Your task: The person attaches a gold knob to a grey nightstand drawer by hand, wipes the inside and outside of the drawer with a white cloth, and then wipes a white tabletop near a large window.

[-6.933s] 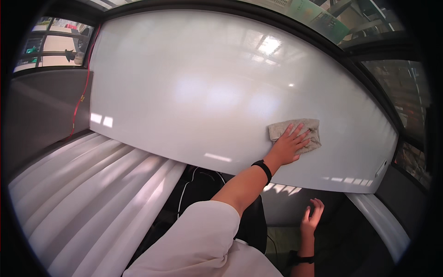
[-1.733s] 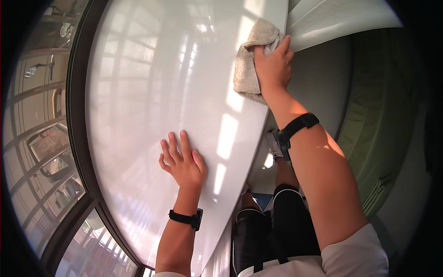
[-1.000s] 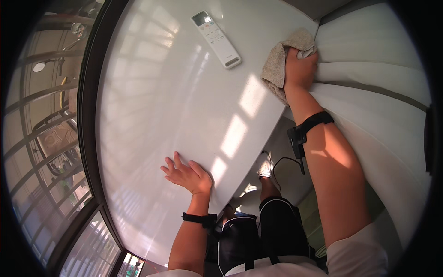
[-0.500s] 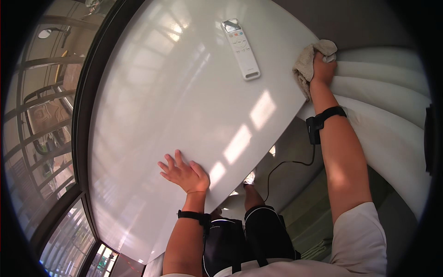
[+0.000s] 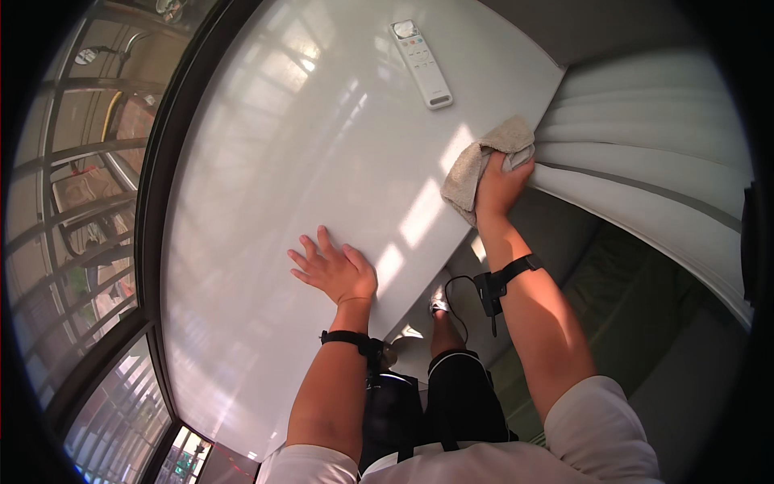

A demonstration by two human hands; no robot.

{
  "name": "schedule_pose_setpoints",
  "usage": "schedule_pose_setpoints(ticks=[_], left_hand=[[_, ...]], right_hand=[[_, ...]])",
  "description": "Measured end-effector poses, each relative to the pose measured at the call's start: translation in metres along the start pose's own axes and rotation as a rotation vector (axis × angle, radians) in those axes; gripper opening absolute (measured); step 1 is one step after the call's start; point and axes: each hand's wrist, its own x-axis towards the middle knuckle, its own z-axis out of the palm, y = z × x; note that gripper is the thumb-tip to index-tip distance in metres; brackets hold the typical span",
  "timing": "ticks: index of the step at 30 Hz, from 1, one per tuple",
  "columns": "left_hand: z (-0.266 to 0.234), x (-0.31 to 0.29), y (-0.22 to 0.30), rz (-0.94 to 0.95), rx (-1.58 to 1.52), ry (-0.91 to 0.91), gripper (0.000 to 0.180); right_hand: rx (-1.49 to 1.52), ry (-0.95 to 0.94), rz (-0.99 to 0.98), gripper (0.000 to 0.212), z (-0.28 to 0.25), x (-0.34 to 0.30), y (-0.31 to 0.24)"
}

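Observation:
A beige cloth (image 5: 476, 165) lies bunched on the right edge of the white surface (image 5: 258, 266). My right hand (image 5: 501, 189) is closed round part of it and presses it against that edge; some fingers are hidden in its folds. My left hand (image 5: 337, 270) rests flat on the same surface, fingers spread, holding nothing. Farther up, a white remote control (image 5: 421, 64) lies face up, apart from both hands.
Along the left runs a dark window frame (image 5: 153, 169) with a barred view behind it. Pale curtain-like folds (image 5: 637, 137) hang at the right edge. A black cable (image 5: 451, 282) loops down from the black band (image 5: 516, 270) on my right forearm.
My right hand has drawn the cloth nearer and to the left along the edge. My left hand stays flat on the surface. The whole view has shifted slightly.

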Motion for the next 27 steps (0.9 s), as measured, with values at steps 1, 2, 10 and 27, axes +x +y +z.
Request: schedule_pose_setpoints(ticks=[1,2,10,27], left_hand=[[0.0,0.0,0.001,-0.007,0.006,-0.012,0.062],[0.0,-0.001,0.001,-0.016,0.012,-0.024,0.062],[-0.002,0.003,-0.001,0.0,0.009,0.002,0.063],[-0.009,0.0,-0.006,-0.024,-0.034,0.041,0.061]], right_hand=[[-0.016,-0.013,0.047,0.072,-0.001,-0.002,-0.001],[-0.031,-0.028,0.094,0.072,-0.002,-0.003,-0.002],[-0.157,-0.042,0.145,0.075,-0.002,-0.001,-0.015],[-0.178,-0.067,0.034,0.068,-0.006,-0.006,-0.015]])
